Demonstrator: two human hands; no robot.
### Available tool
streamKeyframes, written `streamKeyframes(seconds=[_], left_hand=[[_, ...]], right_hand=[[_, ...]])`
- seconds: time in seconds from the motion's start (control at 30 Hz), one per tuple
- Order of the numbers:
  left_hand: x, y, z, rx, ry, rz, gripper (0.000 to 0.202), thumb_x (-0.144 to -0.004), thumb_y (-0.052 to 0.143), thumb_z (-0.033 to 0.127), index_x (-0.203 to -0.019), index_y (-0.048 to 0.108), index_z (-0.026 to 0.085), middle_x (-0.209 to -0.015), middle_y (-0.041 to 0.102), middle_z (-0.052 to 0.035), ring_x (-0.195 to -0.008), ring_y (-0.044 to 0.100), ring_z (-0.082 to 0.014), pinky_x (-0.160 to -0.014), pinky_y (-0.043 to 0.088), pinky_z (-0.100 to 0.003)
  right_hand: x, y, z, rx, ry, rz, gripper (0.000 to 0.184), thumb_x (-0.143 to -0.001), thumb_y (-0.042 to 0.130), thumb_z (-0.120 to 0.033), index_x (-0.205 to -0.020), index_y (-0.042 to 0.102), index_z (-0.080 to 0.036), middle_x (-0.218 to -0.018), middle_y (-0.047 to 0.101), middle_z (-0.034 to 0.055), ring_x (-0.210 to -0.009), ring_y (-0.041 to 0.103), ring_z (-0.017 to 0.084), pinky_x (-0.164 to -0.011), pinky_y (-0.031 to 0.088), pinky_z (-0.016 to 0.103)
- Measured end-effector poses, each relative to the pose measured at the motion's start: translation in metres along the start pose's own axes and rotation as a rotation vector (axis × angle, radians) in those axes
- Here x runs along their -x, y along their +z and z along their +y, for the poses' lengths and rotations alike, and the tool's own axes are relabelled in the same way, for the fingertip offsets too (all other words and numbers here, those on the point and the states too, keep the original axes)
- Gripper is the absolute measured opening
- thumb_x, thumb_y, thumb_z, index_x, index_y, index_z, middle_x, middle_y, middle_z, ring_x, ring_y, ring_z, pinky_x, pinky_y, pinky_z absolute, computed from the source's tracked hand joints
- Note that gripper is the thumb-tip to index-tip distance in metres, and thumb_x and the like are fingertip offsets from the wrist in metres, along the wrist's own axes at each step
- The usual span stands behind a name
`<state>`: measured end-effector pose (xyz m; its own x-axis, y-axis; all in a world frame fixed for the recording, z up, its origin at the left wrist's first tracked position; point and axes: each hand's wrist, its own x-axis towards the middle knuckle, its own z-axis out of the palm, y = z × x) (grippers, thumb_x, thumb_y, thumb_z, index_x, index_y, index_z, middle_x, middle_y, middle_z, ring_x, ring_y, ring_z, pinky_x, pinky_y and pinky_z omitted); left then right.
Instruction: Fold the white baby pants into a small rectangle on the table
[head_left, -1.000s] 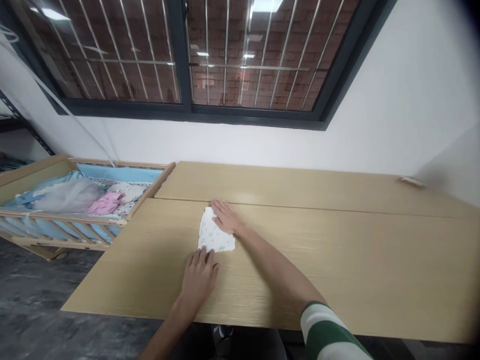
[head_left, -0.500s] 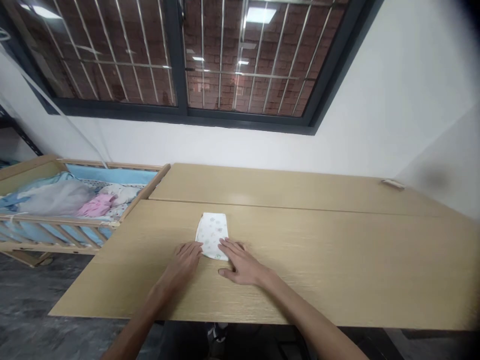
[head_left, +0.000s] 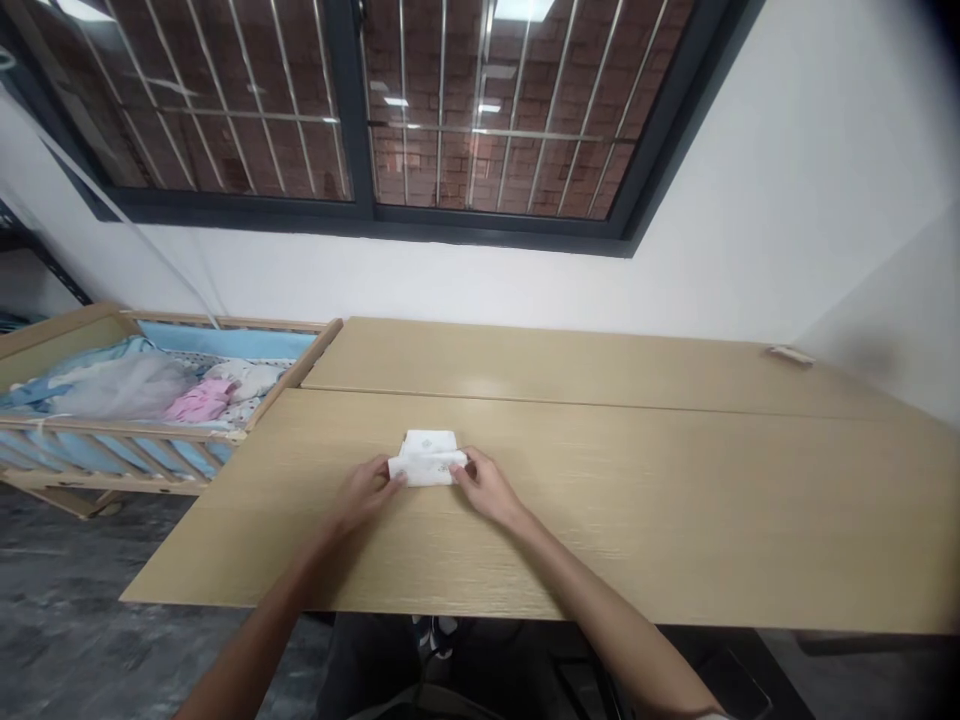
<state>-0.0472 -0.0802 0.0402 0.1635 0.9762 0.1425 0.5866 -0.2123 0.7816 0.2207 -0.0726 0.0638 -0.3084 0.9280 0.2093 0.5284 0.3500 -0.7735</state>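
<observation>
A small white cloth [head_left: 427, 466] with a faint grey print lies on the wooden table, its near part folded up over the far part. My left hand [head_left: 370, 490] pinches the left end of the fold between thumb and fingers. At the opposite end, my right hand [head_left: 484, 485] grips the fold the same way, thumb on top. Whether the cloth is a garment or a plain piece of fabric, I cannot tell.
The wooden table [head_left: 637, 500] spans the view, with a second board [head_left: 555, 360] behind it along the wall. To the left stands a wooden crib [head_left: 285, 385] holding a pink cloth [head_left: 201, 400] and white netting [head_left: 127, 385]. A small pale object [head_left: 790, 355] lies at the back right.
The cloth's near edge has been folded away from me, making it shorter. Both hands went from lying flat at its sides to pinching the fold's ends.
</observation>
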Motion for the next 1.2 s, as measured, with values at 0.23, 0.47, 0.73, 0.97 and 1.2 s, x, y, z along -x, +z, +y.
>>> streamKeyframes(seconds=[0.23, 0.47, 0.73, 0.97, 1.2], left_hand=[[-0.042, 0.016, 0.009, 0.075, -0.095, 0.131, 0.034, -0.093, 0.050, 0.050, -0.101, 0.059, 0.019, -0.095, 0.074, -0.0069, -0.081, 0.069, -0.0205, -0.071, 0.054, -0.030], [-0.058, 0.025, 0.002, -0.078, -0.174, 0.218, 0.021, -0.091, 0.059, 0.038, -0.099, 0.061, 0.018, -0.093, 0.072, -0.0089, -0.087, 0.068, -0.0234, -0.080, 0.051, -0.034], [-0.051, 0.042, 0.022, -0.225, 0.172, 0.334, 0.073, -0.098, 0.047, 0.050, -0.154, 0.023, 0.011, -0.152, 0.041, -0.0234, -0.144, 0.037, -0.0326, -0.114, 0.035, -0.052], [-0.040, 0.068, 0.019, -0.516, 0.238, 0.081, 0.070, -0.104, 0.026, 0.052, -0.158, 0.020, 0.008, -0.162, 0.029, -0.0217, -0.153, 0.022, -0.0308, -0.121, 0.026, -0.050], [-0.034, 0.053, -0.009, -0.689, 0.223, 0.113, 0.067, -0.105, 0.024, 0.049, -0.159, 0.021, 0.009, -0.162, 0.030, -0.0191, -0.152, 0.023, -0.0319, -0.120, 0.028, -0.052]], right_hand=[[-0.045, 0.012, 0.018, -0.004, 0.092, 0.197, 0.027, -0.090, 0.054, -0.041, -0.096, 0.065, -0.018, -0.082, 0.069, 0.0057, -0.072, 0.060, 0.020, -0.068, 0.050, 0.032], [-0.062, 0.026, 0.036, 0.024, 0.220, 0.276, 0.028, -0.088, 0.055, -0.039, -0.102, 0.063, -0.016, -0.085, 0.067, 0.0071, -0.075, 0.062, 0.022, -0.074, 0.054, 0.037], [-0.051, 0.025, 0.007, 0.437, -0.182, 0.170, 0.062, -0.098, 0.042, -0.033, -0.154, 0.032, -0.010, -0.158, 0.035, 0.0221, -0.147, 0.031, 0.031, -0.118, 0.030, 0.050], [-0.048, 0.036, 0.013, 0.573, -0.304, -0.197, 0.065, -0.097, 0.042, -0.029, -0.158, 0.030, -0.008, -0.163, 0.030, 0.0168, -0.153, 0.022, 0.025, -0.126, 0.014, 0.045], [-0.036, 0.015, 0.022, 0.528, -0.206, -0.171, 0.064, -0.107, 0.023, -0.047, -0.159, 0.026, -0.011, -0.164, 0.029, 0.0150, -0.155, 0.019, 0.024, -0.126, 0.016, 0.047]])
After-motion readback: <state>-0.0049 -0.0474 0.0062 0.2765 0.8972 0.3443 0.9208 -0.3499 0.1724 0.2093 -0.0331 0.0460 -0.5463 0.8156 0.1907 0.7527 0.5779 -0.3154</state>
